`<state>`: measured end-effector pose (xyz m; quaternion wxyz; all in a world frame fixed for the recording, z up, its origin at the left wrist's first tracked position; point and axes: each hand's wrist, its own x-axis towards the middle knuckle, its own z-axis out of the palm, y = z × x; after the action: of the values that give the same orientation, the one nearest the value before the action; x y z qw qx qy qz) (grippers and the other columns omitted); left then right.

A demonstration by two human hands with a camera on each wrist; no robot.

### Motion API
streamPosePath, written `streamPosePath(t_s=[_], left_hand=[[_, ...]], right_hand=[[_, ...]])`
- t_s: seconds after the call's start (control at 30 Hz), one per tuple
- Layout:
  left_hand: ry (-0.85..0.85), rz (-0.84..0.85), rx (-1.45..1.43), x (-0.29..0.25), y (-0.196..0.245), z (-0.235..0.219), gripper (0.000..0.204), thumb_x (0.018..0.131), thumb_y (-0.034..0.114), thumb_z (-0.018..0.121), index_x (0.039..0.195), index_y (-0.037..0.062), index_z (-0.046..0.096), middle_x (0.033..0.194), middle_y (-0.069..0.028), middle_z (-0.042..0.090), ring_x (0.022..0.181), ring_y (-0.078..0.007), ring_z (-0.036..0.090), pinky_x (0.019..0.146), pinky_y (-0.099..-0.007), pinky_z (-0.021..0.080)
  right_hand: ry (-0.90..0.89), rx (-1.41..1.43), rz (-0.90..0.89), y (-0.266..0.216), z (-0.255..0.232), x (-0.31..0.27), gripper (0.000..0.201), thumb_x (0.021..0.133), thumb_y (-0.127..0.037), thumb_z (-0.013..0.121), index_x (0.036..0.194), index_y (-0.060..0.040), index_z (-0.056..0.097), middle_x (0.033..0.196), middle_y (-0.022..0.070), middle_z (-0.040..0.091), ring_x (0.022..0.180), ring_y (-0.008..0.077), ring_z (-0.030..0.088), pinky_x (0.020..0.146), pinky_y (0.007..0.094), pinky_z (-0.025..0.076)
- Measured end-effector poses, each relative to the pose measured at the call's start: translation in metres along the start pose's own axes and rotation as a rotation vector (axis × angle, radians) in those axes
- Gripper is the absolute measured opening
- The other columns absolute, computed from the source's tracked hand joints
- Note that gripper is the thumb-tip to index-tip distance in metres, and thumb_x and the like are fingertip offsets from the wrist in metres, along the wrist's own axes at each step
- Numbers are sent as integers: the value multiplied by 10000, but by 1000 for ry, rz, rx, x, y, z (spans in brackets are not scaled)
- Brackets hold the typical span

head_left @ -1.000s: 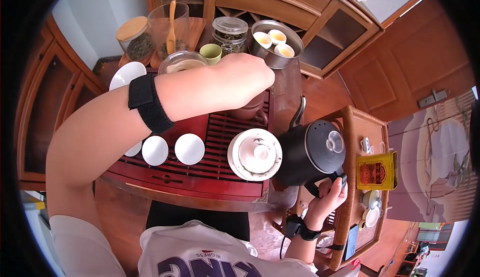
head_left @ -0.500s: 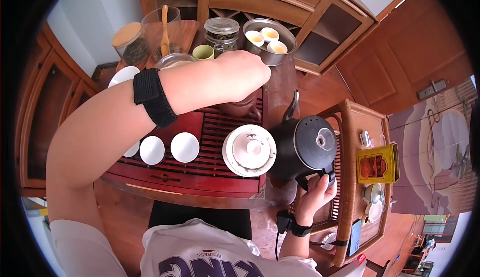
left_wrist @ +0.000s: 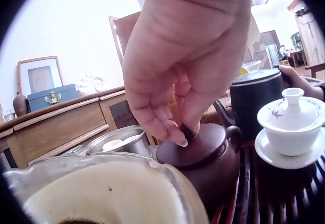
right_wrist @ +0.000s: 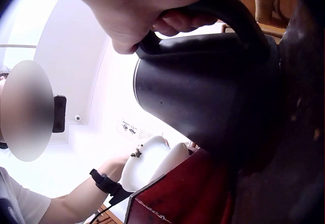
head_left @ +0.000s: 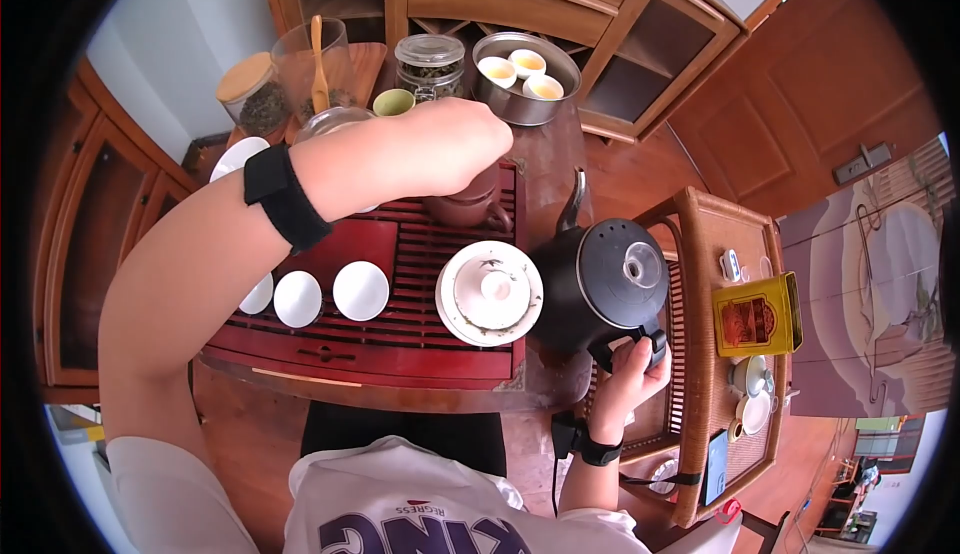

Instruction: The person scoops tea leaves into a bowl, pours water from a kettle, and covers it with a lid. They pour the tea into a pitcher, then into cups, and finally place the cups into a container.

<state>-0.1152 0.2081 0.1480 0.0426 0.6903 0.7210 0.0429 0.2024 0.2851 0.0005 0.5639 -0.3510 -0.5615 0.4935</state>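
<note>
Over the brown teapot, my left hand hides most of its top in the head view. In the left wrist view, the fingertips of that hand pinch the dark knob of the teapot lid, which sits on the pot. My right hand grips the handle of a black kettle, right of a lidded white bowl on a saucer. The right wrist view shows the same hand curled round the handle above the kettle body.
Small white cups stand on the red slatted tray. Behind are a glass jar, a green cup and a metal bowl holding several filled cups. A wicker cart with a yellow tin is at the right.
The head view has shifted, so the tray, kettle and bowls appear farther left and slightly higher. Both hands keep their places at the teapot and the kettle handle.
</note>
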Motion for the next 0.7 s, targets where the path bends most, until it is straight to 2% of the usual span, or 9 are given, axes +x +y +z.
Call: streamPosePath(t_s=[0.13,0.3,0.37,0.43,0.53,0.57,0.63,0.7], left_hand=[[-77,-29,91,4,8,1,86,746,-50,627,826,-27,647,811,-231,665,837,-405,681,713,-458,552],[-62,-2,66,6,5,3,63,750,-42,635,808,-17,635,798,-233,658,819,-403,680,699,-452,546],[-28,3,104,4,1,6,50,758,-38,638,796,-11,624,789,-225,654,799,-400,677,685,-447,539],[-69,-76,-69,2,4,-2,49,796,-26,637,804,-7,593,779,-205,643,785,-388,666,681,-439,519],[-59,-127,-162,-2,1,3,58,844,-7,631,832,-6,574,779,-195,632,799,-377,660,695,-433,504],[-120,-172,-174,-2,0,4,87,867,25,649,908,-10,581,835,-209,643,864,-379,658,746,-449,507],[-45,-128,-138,-15,10,-1,118,872,41,658,947,-13,583,871,-209,643,883,-381,653,758,-458,508],[73,-65,-88,-36,23,-10,216,887,81,675,1054,-21,584,961,-206,630,930,-386,636,792,-474,509]], right_hand=[[-6,-6,-21,1,0,0,207,999,-193,635,874,-95,501,633,-82,427,540,13,374,496,199,261],[6,-18,-29,3,-1,-1,180,998,-191,636,915,-76,527,653,-77,442,550,12,383,498,194,264],[38,-37,-26,2,-1,1,260,938,-186,688,808,-46,512,681,-48,496,588,38,441,516,210,332],[26,-34,-21,1,1,2,260,940,-181,683,802,-44,510,687,-46,500,592,40,440,519,215,331],[27,-76,-19,3,0,3,239,944,-166,673,811,-39,520,700,-49,494,625,48,445,549,226,346],[15,-75,-11,2,-1,2,234,948,-166,668,816,-38,522,686,-54,484,622,47,439,547,227,341],[-4,-67,-15,-4,-1,3,230,951,-165,663,821,-37,524,672,-59,475,618,46,432,546,228,335],[-129,-120,60,-11,-7,1,155,957,-138,639,955,-17,542,815,-1,538,743,78,494,659,250,413]])
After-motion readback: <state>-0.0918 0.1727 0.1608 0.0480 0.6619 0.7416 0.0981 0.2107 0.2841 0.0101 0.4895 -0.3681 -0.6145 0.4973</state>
